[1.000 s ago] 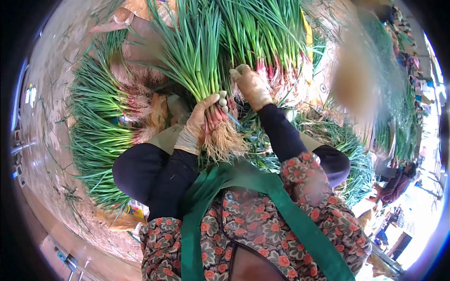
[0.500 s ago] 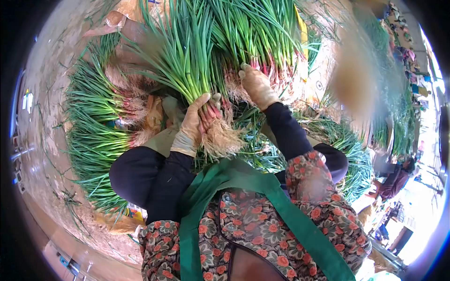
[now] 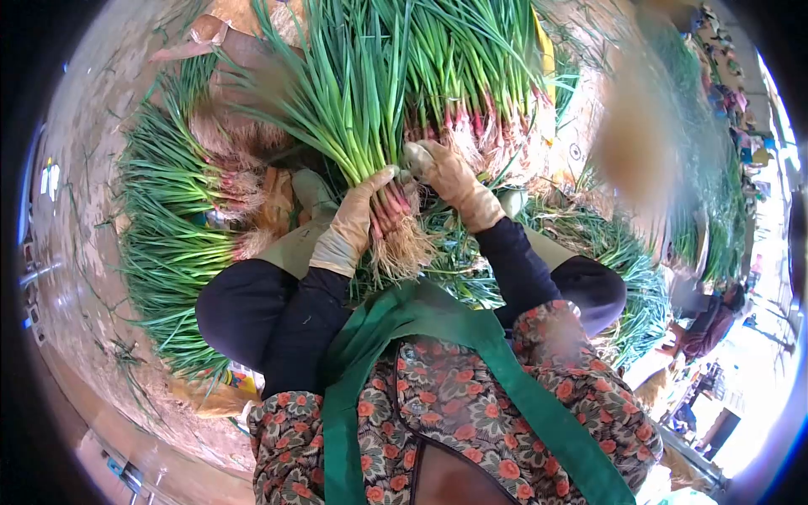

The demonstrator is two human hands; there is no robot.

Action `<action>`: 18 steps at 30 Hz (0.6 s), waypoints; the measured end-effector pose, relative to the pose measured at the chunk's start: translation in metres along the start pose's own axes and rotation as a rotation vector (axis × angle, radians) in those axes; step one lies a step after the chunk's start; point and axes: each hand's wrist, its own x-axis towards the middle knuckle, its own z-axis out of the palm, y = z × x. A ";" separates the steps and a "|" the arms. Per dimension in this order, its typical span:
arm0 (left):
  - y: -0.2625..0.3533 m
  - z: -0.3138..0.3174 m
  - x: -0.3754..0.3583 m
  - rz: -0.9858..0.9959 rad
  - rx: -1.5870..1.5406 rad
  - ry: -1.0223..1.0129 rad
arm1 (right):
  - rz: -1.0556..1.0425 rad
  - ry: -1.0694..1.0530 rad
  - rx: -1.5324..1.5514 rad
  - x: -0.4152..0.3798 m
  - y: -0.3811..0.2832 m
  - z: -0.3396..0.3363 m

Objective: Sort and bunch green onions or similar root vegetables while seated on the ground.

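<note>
In my gloved left hand [image 3: 355, 220] is an upright bunch of spring onions [image 3: 358, 126], gripped just above the reddish bulbs, with pale tangled roots [image 3: 402, 248] hanging below. My right hand [image 3: 454, 181], also gloved, is closed at the right side of that bunch, its fingertips against the stems near my left fingers. It appears to grip a few spring onion stems, partly hidden by the fingers. Just beyond it lies a large pile of spring onions [image 3: 488, 76], with red bulbs and whitish roots toward me.
More spring onions [image 3: 172, 252] lie in heaps on the floor to the left. Loose greens [image 3: 463, 244] lie between my legs, and another heap [image 3: 619, 278] is at the right. Cardboard [image 3: 240, 63] stands at the upper left. Other people sit at the far right.
My right hand has moved left and toward me, from the bulbs of the large pile to the held bunch. More leaves now stand along the bunch's right side.
</note>
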 end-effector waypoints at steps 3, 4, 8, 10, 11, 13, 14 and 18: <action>0.000 0.002 0.000 -0.032 0.025 0.044 | 0.357 -0.011 0.306 0.026 -0.004 0.019; -0.001 0.003 0.002 0.001 -0.005 0.065 | 0.459 0.046 0.492 0.023 -0.020 0.021; -0.004 -0.023 0.007 -0.131 -0.109 -0.124 | 0.565 0.085 0.797 0.019 0.004 0.047; -0.009 -0.015 0.007 0.039 -0.234 -0.078 | 0.364 0.274 0.629 0.027 0.015 0.067; -0.010 -0.021 0.009 0.041 -0.388 -0.186 | 0.456 0.278 0.860 0.032 0.038 0.061; 0.003 -0.021 0.004 0.029 -0.565 -0.435 | 0.635 0.269 1.083 0.038 0.058 0.042; 0.005 -0.016 -0.003 -0.010 -0.658 -0.515 | 0.711 0.227 1.078 0.041 0.052 0.033; 0.002 -0.016 -0.003 -0.097 -0.812 -0.548 | 0.615 -0.058 0.972 0.049 -0.015 0.023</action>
